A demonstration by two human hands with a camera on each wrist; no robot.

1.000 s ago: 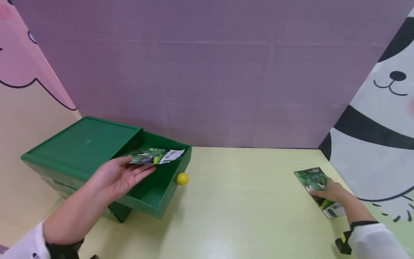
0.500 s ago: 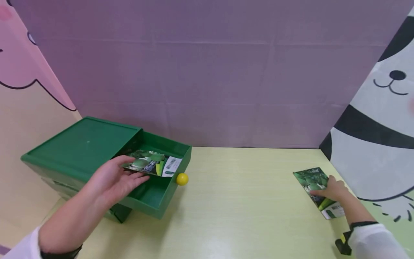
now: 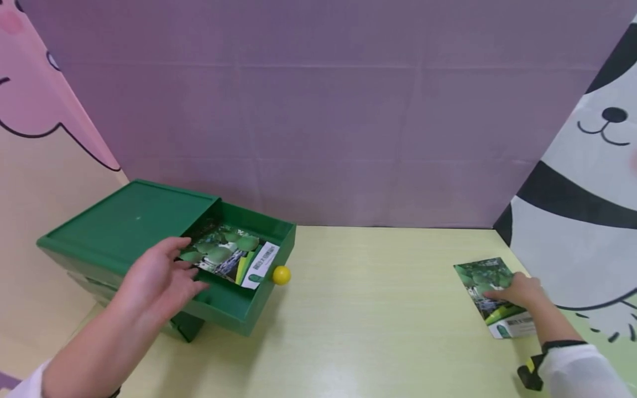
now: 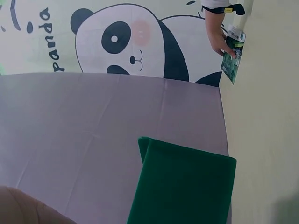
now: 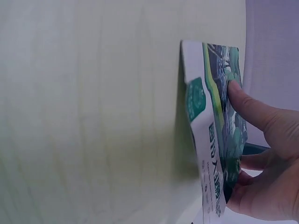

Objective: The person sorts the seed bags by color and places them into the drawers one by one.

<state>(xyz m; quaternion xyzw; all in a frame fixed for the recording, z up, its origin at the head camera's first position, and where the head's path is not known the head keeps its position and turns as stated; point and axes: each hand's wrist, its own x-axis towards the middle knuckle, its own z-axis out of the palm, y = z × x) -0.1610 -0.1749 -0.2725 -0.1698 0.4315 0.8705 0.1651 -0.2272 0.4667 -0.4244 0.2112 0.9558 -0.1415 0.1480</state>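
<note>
A flat packet with green leafy print and a white barcode strip [image 3: 226, 251] lies inside the pulled-out green drawer [image 3: 239, 318]. Next to it is my left hand [image 3: 154, 282], palm up with fingers loosely extended, at the drawer's near left side. I cannot tell whether its fingertips touch the packet. At the far right, my right hand [image 3: 520, 293] pinches a second, similar printed packet [image 3: 483, 276] near the table. In the right wrist view the thumb lies across this packet's [image 5: 217, 116] printed face, with fingers curled at its far edge.
The drawer belongs to a green cabinet [image 3: 124, 226] at the left and has a yellow round knob [image 3: 281, 275]. Behind the pale table [image 3: 373, 309] stands a purple backdrop [image 3: 323, 121]. A panda-printed panel [image 3: 597, 221] borders the right side.
The packet by my left hand has dropped from the fingers to lie in the drawer, and that hand has drawn back to the left. My right hand stays on its packet, turning it slightly.
</note>
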